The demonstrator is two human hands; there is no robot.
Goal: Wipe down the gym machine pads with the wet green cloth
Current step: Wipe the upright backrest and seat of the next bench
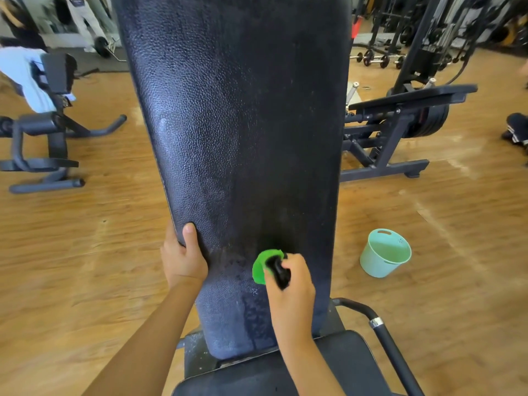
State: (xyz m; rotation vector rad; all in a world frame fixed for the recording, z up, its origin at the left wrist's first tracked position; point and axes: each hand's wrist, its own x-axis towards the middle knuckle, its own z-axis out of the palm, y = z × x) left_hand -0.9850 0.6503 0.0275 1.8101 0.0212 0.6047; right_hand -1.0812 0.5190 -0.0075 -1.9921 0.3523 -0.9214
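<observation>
A long black textured back pad of a gym bench fills the middle of the head view, sloping away from me, with damp streaks on its lower part. My left hand grips the pad's left edge, thumb on the front face. My right hand is shut on the green cloth, bunched with a dark piece, and presses it against the lower middle of the pad. The black seat pad lies below, at the bottom edge.
A pale green bucket stands on the wooden floor to the right. A bench handle juts out at lower right. Other machines stand left and right, dumbbells and people farther back.
</observation>
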